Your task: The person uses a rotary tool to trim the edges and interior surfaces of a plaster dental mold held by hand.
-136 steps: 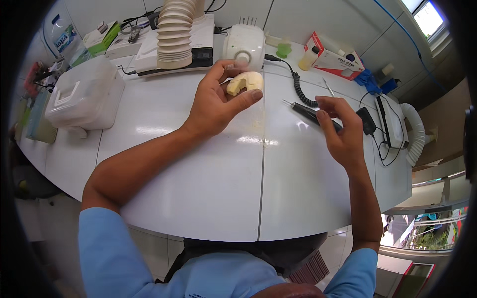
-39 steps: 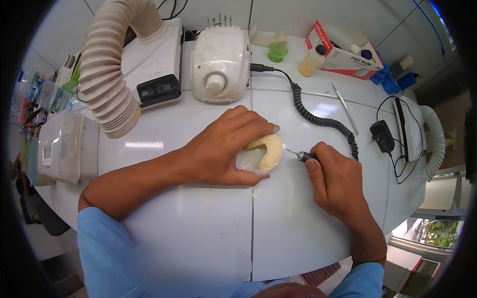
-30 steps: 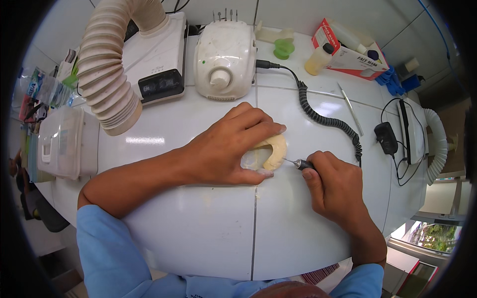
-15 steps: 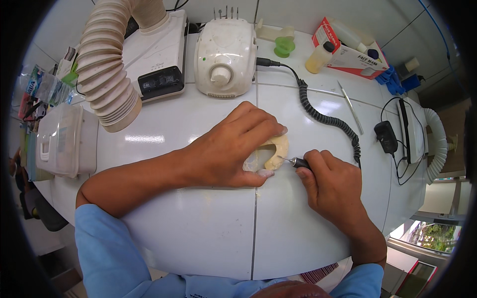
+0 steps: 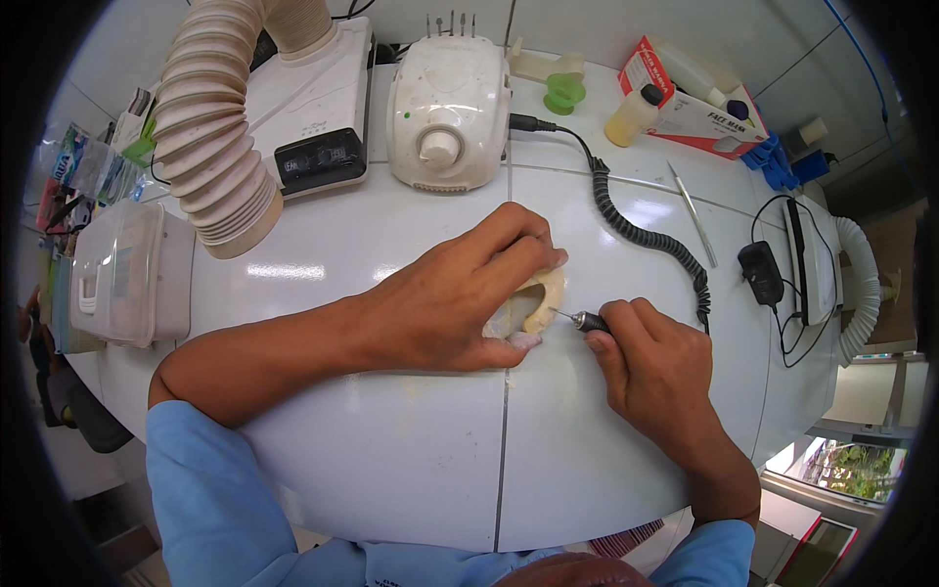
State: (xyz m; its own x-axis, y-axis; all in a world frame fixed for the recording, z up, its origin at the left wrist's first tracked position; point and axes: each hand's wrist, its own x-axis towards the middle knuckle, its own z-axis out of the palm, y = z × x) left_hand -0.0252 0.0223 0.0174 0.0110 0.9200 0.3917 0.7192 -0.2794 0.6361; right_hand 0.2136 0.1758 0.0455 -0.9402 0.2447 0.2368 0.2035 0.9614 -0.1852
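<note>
My left hand (image 5: 445,298) is closed around a cream, horseshoe-shaped dental cast (image 5: 549,303) over the middle of the white tiled table. Its fingers lie along the cast's far side and its thumb, dusted with pale powder, grips the near end. Part of the cast is hidden under the hand. In my right hand (image 5: 660,362) a dark rotary handpiece (image 5: 592,322) is gripped like a pen. The handpiece's thin metal bur (image 5: 561,313) points left, its tip at or very near the cast's right edge; whether it touches I cannot tell.
Behind my hands stands a white motor unit (image 5: 448,117) with a dial; a black coiled cord (image 5: 641,230) runs from it. A ribbed hose (image 5: 210,127) hangs at the left above a lidded plastic box (image 5: 132,274). A pencil-like tool (image 5: 693,215) and a yellowish bottle (image 5: 631,117) lie beyond.
The fingers of my left hand have shifted slightly on the cast, covering a bit more of its far side. My right hand and the handpiece have barely moved.
</note>
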